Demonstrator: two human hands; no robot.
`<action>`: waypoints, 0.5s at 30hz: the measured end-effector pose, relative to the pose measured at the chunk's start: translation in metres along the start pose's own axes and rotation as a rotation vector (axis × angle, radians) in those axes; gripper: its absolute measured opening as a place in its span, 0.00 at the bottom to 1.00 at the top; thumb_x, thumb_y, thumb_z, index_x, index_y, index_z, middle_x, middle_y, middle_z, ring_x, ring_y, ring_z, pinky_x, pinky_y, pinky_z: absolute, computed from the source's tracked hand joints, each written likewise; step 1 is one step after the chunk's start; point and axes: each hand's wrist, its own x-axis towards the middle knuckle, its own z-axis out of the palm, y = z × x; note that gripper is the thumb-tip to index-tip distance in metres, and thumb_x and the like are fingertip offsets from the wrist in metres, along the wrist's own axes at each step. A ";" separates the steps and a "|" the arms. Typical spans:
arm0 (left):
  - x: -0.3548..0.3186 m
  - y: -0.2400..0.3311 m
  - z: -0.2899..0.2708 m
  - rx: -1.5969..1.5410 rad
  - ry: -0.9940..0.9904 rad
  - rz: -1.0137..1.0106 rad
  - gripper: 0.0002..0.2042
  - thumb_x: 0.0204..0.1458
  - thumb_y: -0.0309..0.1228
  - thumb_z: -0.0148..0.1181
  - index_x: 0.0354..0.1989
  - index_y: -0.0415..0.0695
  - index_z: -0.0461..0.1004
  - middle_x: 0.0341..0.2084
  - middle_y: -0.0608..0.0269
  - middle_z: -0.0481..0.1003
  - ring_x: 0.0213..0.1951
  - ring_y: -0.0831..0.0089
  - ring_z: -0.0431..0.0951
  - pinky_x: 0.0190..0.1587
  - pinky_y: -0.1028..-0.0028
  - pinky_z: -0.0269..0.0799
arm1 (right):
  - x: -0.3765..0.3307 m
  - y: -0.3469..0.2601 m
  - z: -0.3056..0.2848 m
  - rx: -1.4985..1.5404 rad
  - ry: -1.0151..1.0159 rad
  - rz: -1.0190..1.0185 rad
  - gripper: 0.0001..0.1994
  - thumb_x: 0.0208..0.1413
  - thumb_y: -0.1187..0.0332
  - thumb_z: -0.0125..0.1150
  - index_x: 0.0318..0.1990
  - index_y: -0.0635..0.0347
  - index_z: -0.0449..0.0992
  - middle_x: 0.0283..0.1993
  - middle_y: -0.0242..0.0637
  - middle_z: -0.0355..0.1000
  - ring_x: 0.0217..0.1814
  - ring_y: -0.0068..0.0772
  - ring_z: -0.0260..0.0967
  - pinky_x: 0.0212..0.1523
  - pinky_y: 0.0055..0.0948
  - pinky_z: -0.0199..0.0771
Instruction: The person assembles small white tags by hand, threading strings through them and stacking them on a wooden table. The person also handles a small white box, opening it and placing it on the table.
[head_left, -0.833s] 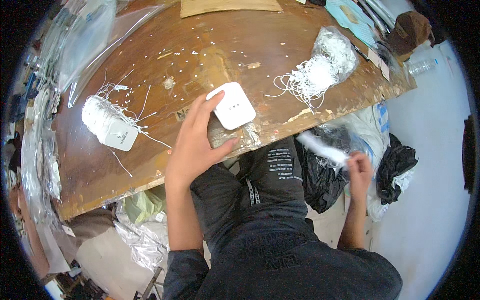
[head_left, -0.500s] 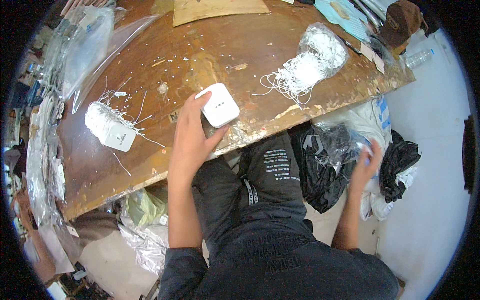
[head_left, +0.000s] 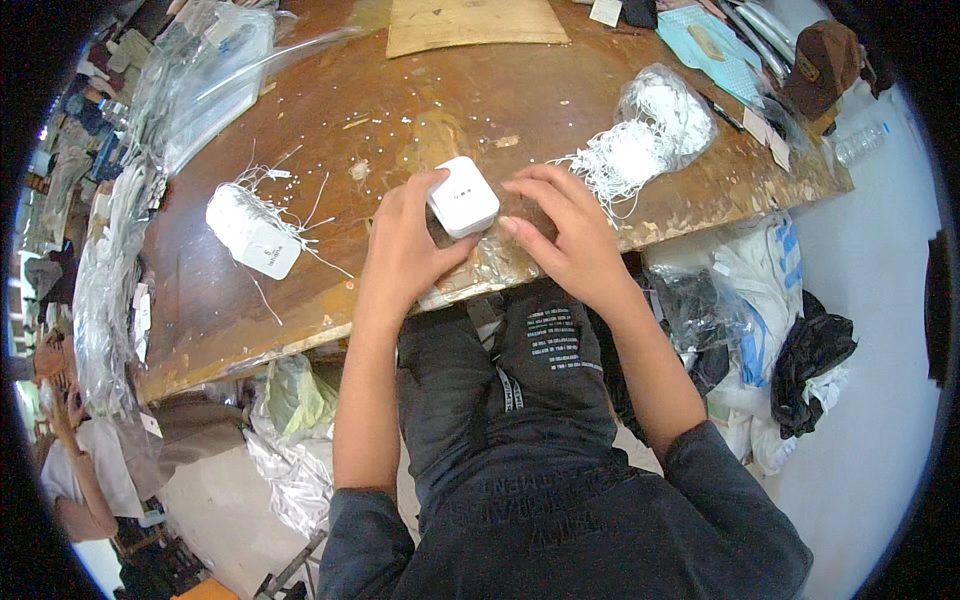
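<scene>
A stack of white, round-cornered hang tags [head_left: 466,198] stands on the wooden table near its front edge. My left hand [head_left: 412,232] grips it from the left, fingers at its far side and thumb at its near side. Just to the right, my right hand [head_left: 562,228] is open, thumb and fingers apart and pointing at the stack without visibly touching it. On the left lies a bunch of strung white tags [head_left: 262,240], its strings splayed out. A bundle of white strings [head_left: 640,150], partly in a clear plastic bag, lies to the right.
Tiny white bits dot the table [head_left: 330,225]. A tan board [head_left: 475,25] lies at the far edge. Clear plastic bags [head_left: 215,95] line the left. At right are a brown cap [head_left: 822,68] and a bottle [head_left: 862,143]. Black bags [head_left: 812,355] sit below the table's right edge.
My right hand has come up from the bags below the table's right edge to beside the tag stack. My left hand still holds the stack. The whole view has shifted slightly.
</scene>
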 end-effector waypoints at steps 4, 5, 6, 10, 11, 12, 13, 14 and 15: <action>0.029 -0.011 -0.001 -0.046 -0.029 -0.026 0.33 0.37 0.34 0.74 0.54 0.43 0.66 0.46 0.46 0.74 0.52 0.47 0.72 0.54 0.57 0.67 | 0.022 0.011 0.016 0.037 0.033 0.003 0.17 0.55 0.62 0.62 0.49 0.61 0.74 0.49 0.46 0.70 0.53 0.51 0.67 0.53 0.42 0.67; 0.039 -0.016 0.000 -0.012 -0.029 0.031 0.34 0.38 0.36 0.74 0.55 0.44 0.64 0.45 0.43 0.75 0.49 0.46 0.74 0.51 0.58 0.71 | 0.027 0.014 0.018 0.029 0.043 -0.003 0.17 0.55 0.62 0.62 0.49 0.61 0.73 0.49 0.46 0.70 0.53 0.51 0.67 0.53 0.42 0.67; 0.047 -0.020 0.002 0.001 -0.038 0.029 0.33 0.38 0.35 0.74 0.55 0.43 0.64 0.45 0.43 0.75 0.50 0.46 0.74 0.51 0.58 0.71 | 0.031 0.018 0.019 0.014 0.103 0.018 0.17 0.55 0.62 0.62 0.49 0.61 0.73 0.49 0.46 0.70 0.52 0.51 0.67 0.53 0.42 0.67; 0.086 -0.031 0.022 -0.023 -0.018 0.076 0.32 0.39 0.36 0.74 0.53 0.41 0.65 0.43 0.41 0.75 0.48 0.45 0.75 0.50 0.57 0.71 | 0.037 0.030 0.023 -0.040 0.249 0.075 0.15 0.55 0.65 0.62 0.47 0.63 0.74 0.48 0.46 0.70 0.51 0.51 0.67 0.53 0.42 0.67; 0.097 -0.032 0.030 -0.046 -0.017 0.069 0.32 0.38 0.35 0.74 0.52 0.41 0.66 0.43 0.41 0.76 0.49 0.45 0.74 0.50 0.56 0.71 | 0.035 0.032 0.024 -0.056 0.252 0.079 0.14 0.54 0.66 0.62 0.46 0.63 0.74 0.48 0.46 0.70 0.51 0.51 0.67 0.52 0.42 0.67; 0.108 -0.032 0.038 -0.069 -0.017 0.060 0.32 0.38 0.35 0.74 0.52 0.40 0.66 0.43 0.41 0.76 0.49 0.44 0.74 0.49 0.55 0.70 | 0.032 0.032 0.025 -0.071 0.239 0.105 0.14 0.54 0.66 0.62 0.46 0.63 0.74 0.48 0.46 0.70 0.50 0.50 0.67 0.52 0.42 0.67; 0.121 -0.032 0.048 -0.080 0.015 0.082 0.32 0.38 0.37 0.75 0.52 0.41 0.66 0.42 0.42 0.76 0.49 0.44 0.74 0.49 0.54 0.70 | 0.031 0.034 0.025 -0.056 0.281 0.071 0.12 0.54 0.68 0.62 0.44 0.64 0.75 0.46 0.46 0.70 0.49 0.49 0.68 0.50 0.42 0.68; 0.130 -0.032 0.057 -0.038 0.043 0.051 0.33 0.38 0.38 0.75 0.52 0.41 0.66 0.42 0.42 0.77 0.48 0.44 0.74 0.49 0.54 0.70 | 0.029 0.035 0.026 -0.028 0.296 0.105 0.12 0.53 0.69 0.62 0.43 0.64 0.75 0.46 0.45 0.70 0.48 0.49 0.68 0.49 0.41 0.68; 0.140 -0.031 0.066 0.008 0.062 0.006 0.33 0.38 0.38 0.75 0.52 0.41 0.66 0.42 0.43 0.77 0.48 0.44 0.75 0.49 0.53 0.70 | 0.029 0.036 0.026 -0.004 0.303 0.130 0.11 0.53 0.69 0.62 0.43 0.64 0.75 0.46 0.45 0.71 0.48 0.49 0.68 0.49 0.41 0.68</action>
